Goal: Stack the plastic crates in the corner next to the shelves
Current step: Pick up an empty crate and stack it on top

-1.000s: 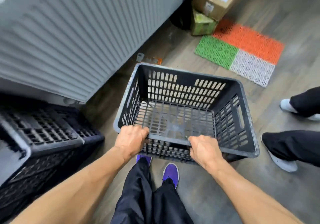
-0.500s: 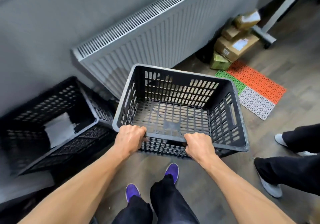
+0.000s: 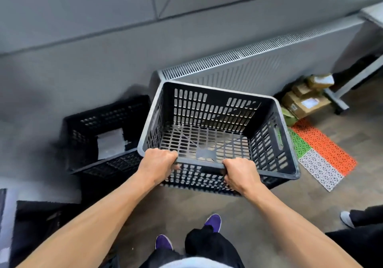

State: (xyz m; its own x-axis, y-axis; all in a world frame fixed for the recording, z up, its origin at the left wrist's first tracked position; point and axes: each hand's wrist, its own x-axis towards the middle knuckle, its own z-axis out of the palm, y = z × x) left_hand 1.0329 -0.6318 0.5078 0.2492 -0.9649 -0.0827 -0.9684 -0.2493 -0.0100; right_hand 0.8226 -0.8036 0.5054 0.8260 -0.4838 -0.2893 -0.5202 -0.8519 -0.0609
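I hold a black slotted plastic crate [image 3: 209, 110] in the air in front of me, open side up and empty. My left hand [image 3: 158, 164] and my right hand [image 3: 240, 174] both grip its near rim. To its left a second black crate [image 3: 107, 122] stands by the grey wall, on top of another dark crate, with a pale sheet lying inside it. The held crate hangs to the right of that stack and partly overlaps its right edge in the view.
A white radiator [image 3: 248, 66] runs along the wall behind the held crate. Cardboard boxes [image 3: 304, 101] and a green, orange and white floor mat [image 3: 323, 153] lie at the right. Another person's legs and shoe [image 3: 350, 220] stand at the lower right. A dark object [image 3: 37, 224] sits at the lower left.
The crate has risen in my hands and the view has tilted up, so more wall and a window sill show. The crate stack at the left now sits closer to the held crate.
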